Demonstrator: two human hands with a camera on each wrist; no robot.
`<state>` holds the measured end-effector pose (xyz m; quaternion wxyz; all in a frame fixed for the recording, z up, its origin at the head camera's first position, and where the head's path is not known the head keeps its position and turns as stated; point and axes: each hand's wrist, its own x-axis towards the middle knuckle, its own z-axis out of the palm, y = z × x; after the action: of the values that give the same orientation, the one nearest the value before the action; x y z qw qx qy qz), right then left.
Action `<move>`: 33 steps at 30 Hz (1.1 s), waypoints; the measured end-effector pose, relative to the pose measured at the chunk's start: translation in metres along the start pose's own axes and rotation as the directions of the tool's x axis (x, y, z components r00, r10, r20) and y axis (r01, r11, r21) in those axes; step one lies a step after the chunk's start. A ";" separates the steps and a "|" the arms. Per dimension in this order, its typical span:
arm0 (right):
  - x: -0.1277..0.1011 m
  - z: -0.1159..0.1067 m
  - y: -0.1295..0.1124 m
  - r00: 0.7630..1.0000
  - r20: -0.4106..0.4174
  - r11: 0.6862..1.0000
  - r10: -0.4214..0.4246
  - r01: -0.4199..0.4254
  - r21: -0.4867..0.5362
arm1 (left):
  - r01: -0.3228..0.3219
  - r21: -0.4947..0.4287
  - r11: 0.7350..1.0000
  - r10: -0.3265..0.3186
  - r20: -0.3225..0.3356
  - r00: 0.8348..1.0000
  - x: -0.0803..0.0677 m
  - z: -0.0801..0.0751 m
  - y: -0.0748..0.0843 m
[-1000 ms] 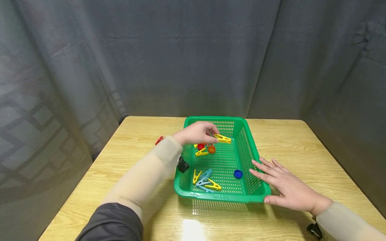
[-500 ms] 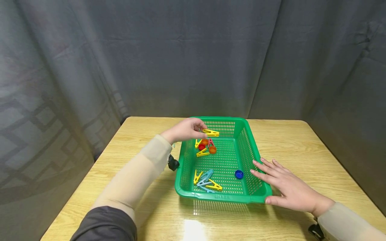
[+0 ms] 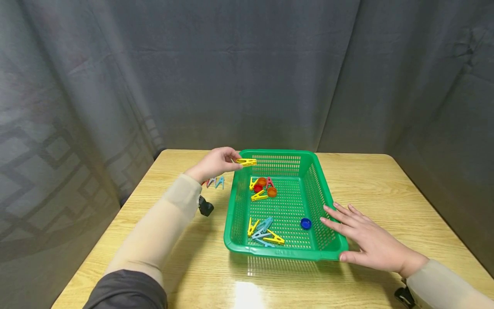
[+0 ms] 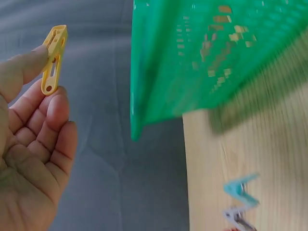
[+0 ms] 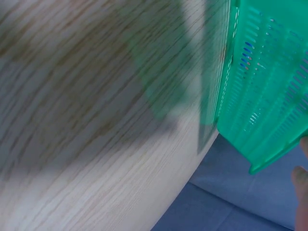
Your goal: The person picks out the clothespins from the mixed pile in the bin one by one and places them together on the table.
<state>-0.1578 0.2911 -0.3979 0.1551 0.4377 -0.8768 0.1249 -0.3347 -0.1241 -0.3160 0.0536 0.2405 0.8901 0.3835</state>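
Left hand (image 3: 214, 164) up at the far left corner of the green basket (image 3: 323, 195), pinching a yellow clothespin (image 3: 246, 162) between thumb and fingertips, just above the rim. Right hand (image 3: 366, 240) lies flat on the bench (image 3: 390, 189), fingers straight, thumb against the basket's near right corner. Inside (quite a jumble) sit more pegs, a blue bottle cap (image 3: 305, 223) and an orange cap (image 3: 272, 192). Loose pegs (image 3: 214, 182) rest on the bench beside the left wrist.

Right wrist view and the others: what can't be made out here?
- Right wrist view: right hand cut off by the edge; only fingertips show beside the green basket.
- Left wrist view: clips on the table blurred by motion.
- Head view: left hand hides part of the yellow clip.
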 end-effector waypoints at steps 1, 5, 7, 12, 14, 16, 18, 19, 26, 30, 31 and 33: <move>0.000 0.000 0.000 1.000 0.000 1.000 0.000 0.000 0.001 | 0.007 -0.001 1.000 -0.007 -0.017 1.000 -0.001 -0.002 -0.004; 0.000 0.000 0.000 1.000 0.005 1.000 0.004 -0.004 0.004 | 0.044 -0.016 0.999 -0.045 -0.068 0.997 -0.006 -0.009 -0.022; 0.000 -0.001 0.000 1.000 0.015 1.000 0.011 -0.011 0.005 | 0.069 -0.031 0.997 -0.071 -0.088 0.994 -0.009 -0.013 -0.031; 0.001 0.000 0.000 1.000 0.012 1.000 0.008 -0.008 0.003 | 0.126 -0.049 0.991 -0.132 -0.140 0.981 -0.015 -0.019 -0.052; 0.001 0.000 0.000 1.000 0.007 1.000 0.001 -0.001 0.003 | 0.150 -0.046 0.988 -0.156 -0.160 0.975 -0.017 -0.020 -0.059; 0.001 0.000 0.000 1.000 0.005 1.000 0.000 0.000 0.002 | 0.183 -0.054 0.982 -0.189 -0.177 0.966 -0.020 -0.021 -0.067; 0.001 0.000 0.000 1.000 0.006 1.000 0.001 -0.001 0.004 | 0.223 -0.064 0.973 -0.231 -0.198 0.953 -0.021 -0.021 -0.076; 0.001 0.000 0.000 1.000 0.007 1.000 0.003 -0.003 0.003 | 0.241 -0.070 0.968 -0.251 -0.208 0.945 -0.023 -0.021 -0.080; 0.001 -0.001 0.000 1.000 0.021 1.000 0.014 -0.014 0.005 | 0.350 -0.102 0.931 -0.364 -0.296 0.883 -0.028 -0.016 -0.109; 0.001 -0.001 -0.001 1.000 0.020 1.000 0.014 -0.014 0.004 | 0.415 -0.142 0.899 -0.438 -0.346 0.830 -0.031 -0.010 -0.118; 0.001 -0.001 -0.001 1.000 0.017 1.000 0.012 -0.012 0.004 | 0.429 -0.157 0.890 -0.456 -0.355 0.816 -0.031 -0.009 -0.120; 0.001 -0.001 -0.001 1.000 0.005 1.000 0.006 -0.006 0.001 | 0.457 -0.170 0.873 -0.486 -0.372 0.791 -0.032 -0.006 -0.125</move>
<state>-0.1575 0.2897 -0.3964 0.1522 0.4355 -0.8784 0.1247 -0.3566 -0.2164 -0.4031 -0.0284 -0.0755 0.8991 0.4303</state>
